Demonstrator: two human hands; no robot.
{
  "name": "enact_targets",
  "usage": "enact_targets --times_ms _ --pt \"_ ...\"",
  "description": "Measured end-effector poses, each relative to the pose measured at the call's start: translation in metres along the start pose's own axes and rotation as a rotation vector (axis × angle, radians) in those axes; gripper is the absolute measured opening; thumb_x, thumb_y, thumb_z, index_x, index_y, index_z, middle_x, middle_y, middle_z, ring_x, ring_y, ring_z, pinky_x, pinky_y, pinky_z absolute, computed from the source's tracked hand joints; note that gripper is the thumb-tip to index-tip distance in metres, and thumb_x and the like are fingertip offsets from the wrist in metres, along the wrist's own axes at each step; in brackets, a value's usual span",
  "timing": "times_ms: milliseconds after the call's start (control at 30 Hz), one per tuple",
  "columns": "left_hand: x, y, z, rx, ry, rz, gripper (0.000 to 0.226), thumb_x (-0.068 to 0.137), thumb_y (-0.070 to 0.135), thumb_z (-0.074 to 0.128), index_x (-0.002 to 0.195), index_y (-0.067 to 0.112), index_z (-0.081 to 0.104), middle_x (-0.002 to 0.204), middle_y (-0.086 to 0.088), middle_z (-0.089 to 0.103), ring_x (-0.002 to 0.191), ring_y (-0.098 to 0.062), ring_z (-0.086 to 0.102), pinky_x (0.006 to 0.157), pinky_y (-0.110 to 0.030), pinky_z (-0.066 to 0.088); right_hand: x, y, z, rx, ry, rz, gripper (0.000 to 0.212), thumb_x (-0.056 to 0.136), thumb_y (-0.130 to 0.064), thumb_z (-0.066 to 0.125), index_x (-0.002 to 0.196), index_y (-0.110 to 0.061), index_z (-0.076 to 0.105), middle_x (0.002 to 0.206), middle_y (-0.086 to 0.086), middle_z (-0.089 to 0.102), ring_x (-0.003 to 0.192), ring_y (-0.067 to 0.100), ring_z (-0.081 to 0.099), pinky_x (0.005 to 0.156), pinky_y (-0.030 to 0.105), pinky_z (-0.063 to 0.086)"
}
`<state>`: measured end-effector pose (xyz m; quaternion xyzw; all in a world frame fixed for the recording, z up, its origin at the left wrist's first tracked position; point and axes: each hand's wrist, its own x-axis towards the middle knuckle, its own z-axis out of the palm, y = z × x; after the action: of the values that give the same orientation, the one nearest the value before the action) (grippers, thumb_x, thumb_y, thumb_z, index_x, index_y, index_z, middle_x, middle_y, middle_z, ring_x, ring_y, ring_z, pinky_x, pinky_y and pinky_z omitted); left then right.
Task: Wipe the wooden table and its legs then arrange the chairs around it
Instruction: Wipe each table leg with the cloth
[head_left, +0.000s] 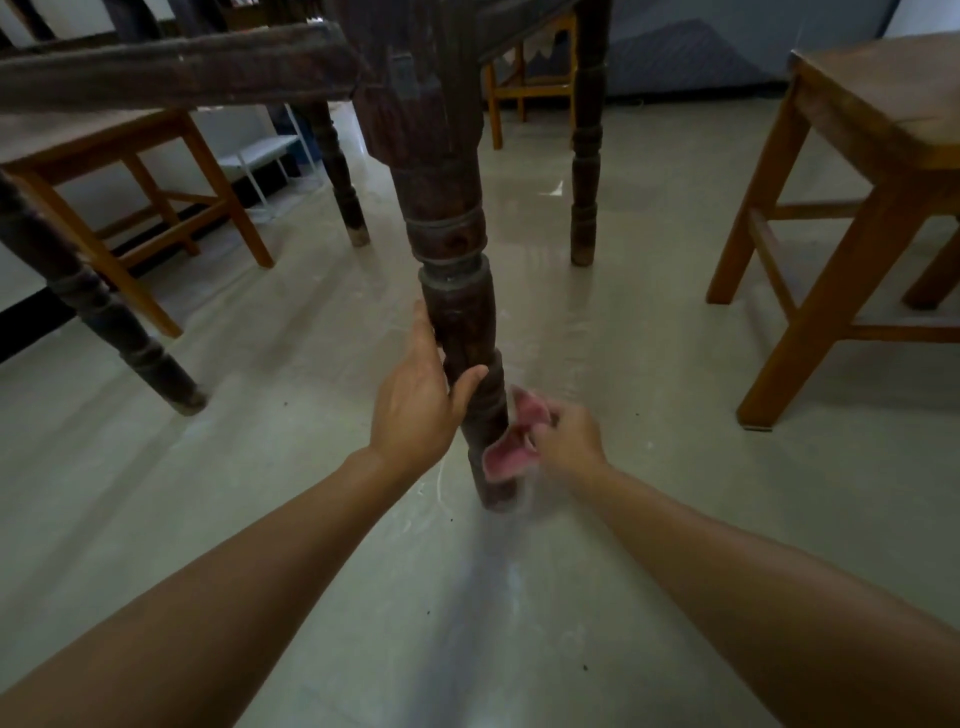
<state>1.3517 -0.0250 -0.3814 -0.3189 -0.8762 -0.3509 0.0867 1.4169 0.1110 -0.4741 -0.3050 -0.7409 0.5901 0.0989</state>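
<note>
Crouched low beside the dark wooden table (176, 67), a person works on its nearest turned leg (452, 249). The left grip (421, 400) curls round the lower shaft, thumb across the front, bracing it. The right grip (569, 436) pinches a bunched pink cloth (511, 457) against the leg's right side, just above the foot, which stands on the pale floor (311, 545). The cloth is blurred, and how far it wraps behind the leg cannot be told.

The step in hand appears to be wiping this leg's bottom section. Doing it well likely means folding the cloth round the whole shaft rather than rubbing one face. It should also be worked into the ringed grooves where dust would lodge, then run down to the foot so grime is carried floorwards. The bracing hand is probably best placed above the cloth, clear of its path.

Three other dark legs, a left leg (98, 306), a rear leg (340, 171) and a far-right leg (584, 156), seem due the same care. The top of the surface is out of view, so its state cannot be judged. A light wooden left chair (156, 171) and a right chair (852, 208) stand well apart from each other, and arranging them looks not yet begun.
</note>
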Motion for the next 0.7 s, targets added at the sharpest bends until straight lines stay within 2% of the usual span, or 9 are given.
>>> enact_targets --times_ms 67,167,300,433,500,533,600,633,700 --pt "-0.002 -0.004 0.006 -0.007 -0.016 -0.028 0.063 0.091 0.035 0.059 0.143 0.019 0.026 0.126 -0.001 0.059 0.095 -0.012 0.061 0.074 -0.021 0.043 0.006 -0.017 0.012 0.14 -0.083 0.004 0.029 0.091 -0.002 0.057 0.118 -0.011 0.062 0.109 -0.005 0.064 0.093 0.019 0.065 0.069 0.022 0.053" --pt "-0.001 -0.006 0.009 -0.011 -0.01 -0.017 0.055 0.092 0.035 0.058 0.138 0.017 0.032 0.119 0.0 0.062 0.086 -0.008 0.058 0.069 -0.021 0.044 -0.014 0.012 0.034 -0.07 -0.109 0.007 0.048 0.087 -0.005 0.064 0.132 -0.014 0.048 0.105 0.0 0.061 0.081 0.009 0.062 0.063 0.019 0.053" --pt "-0.001 -0.008 0.011 -0.018 0.003 -0.008 0.055 0.092 0.035 0.058 0.137 0.016 0.033 0.121 -0.001 0.062 0.095 -0.017 0.063 0.073 -0.028 0.049 -0.035 0.061 0.038 -0.354 -0.244 0.114 0.023 0.091 -0.011 0.057 0.113 -0.016 0.064 0.095 0.002 0.068 0.086 0.018 0.066 0.078 0.034 0.057" --pt "0.0 -0.008 0.012 -0.037 -0.004 -0.012 0.055 0.092 0.036 0.059 0.137 0.017 0.034 0.123 0.0 0.061 0.093 -0.01 0.059 0.073 -0.023 0.044 -0.003 0.036 0.017 0.006 0.02 0.161 0.048 0.09 0.011 0.05 0.131 -0.014 0.056 0.113 0.001 0.062 0.083 0.008 0.063 0.052 0.01 0.05" --pt "0.0 -0.007 0.012 -0.038 -0.012 -0.023 0.054 0.092 0.035 0.059 0.137 0.017 0.034 0.124 0.001 0.061 0.09 -0.004 0.054 0.072 -0.018 0.041 0.016 0.026 0.02 -0.123 0.053 0.132 0.047 0.09 0.006 0.052 0.134 -0.01 0.05 0.113 0.006 0.06 0.084 0.018 0.063 0.068 0.024 0.058" --pt "0.0 -0.007 0.013 -0.038 -0.015 -0.024 0.053 0.092 0.035 0.059 0.136 0.018 0.035 0.123 0.001 0.061 0.089 -0.002 0.052 0.071 -0.016 0.04 0.015 0.022 0.025 -0.198 0.02 0.109 0.052 0.09 0.001 0.054 0.138 -0.015 0.046 0.115 0.003 0.06 0.088 0.021 0.063 0.077 0.034 0.058" --pt "0.0 -0.009 0.012 -0.045 -0.018 -0.021 0.052 0.092 0.035 0.059 0.135 0.018 0.036 0.121 0.003 0.061 0.087 -0.001 0.052 0.07 -0.015 0.04 0.0 0.033 0.044 -0.252 -0.054 0.091 0.061 0.093 -0.009 0.055 0.147 -0.028 0.033 0.122 -0.008 0.056 0.095 0.02 0.062 0.083 0.039 0.055" --pt "0.0 -0.01 0.011 -0.05 -0.017 -0.02 0.051 0.092 0.036 0.059 0.134 0.018 0.036 0.12 0.003 0.061 0.086 -0.001 0.053 0.07 -0.015 0.04 -0.013 0.044 0.055 -0.228 -0.094 0.138 0.052 0.094 -0.014 0.055 0.142 -0.028 0.041 0.118 -0.006 0.058 0.095 0.02 0.064 0.082 0.038 0.056" --pt "-0.001 -0.013 0.011 -0.058 -0.014 -0.009 0.051 0.092 0.038 0.058 0.134 0.017 0.037 0.116 0.006 0.06 0.085 -0.003 0.055 0.069 -0.015 0.041 -0.044 0.053 0.064 -0.15 -0.245 0.354 0.015 0.095 -0.013 0.058 0.107 -0.022 0.061 0.097 0.003 0.067 0.087 0.022 0.069 0.072 0.036 0.06"
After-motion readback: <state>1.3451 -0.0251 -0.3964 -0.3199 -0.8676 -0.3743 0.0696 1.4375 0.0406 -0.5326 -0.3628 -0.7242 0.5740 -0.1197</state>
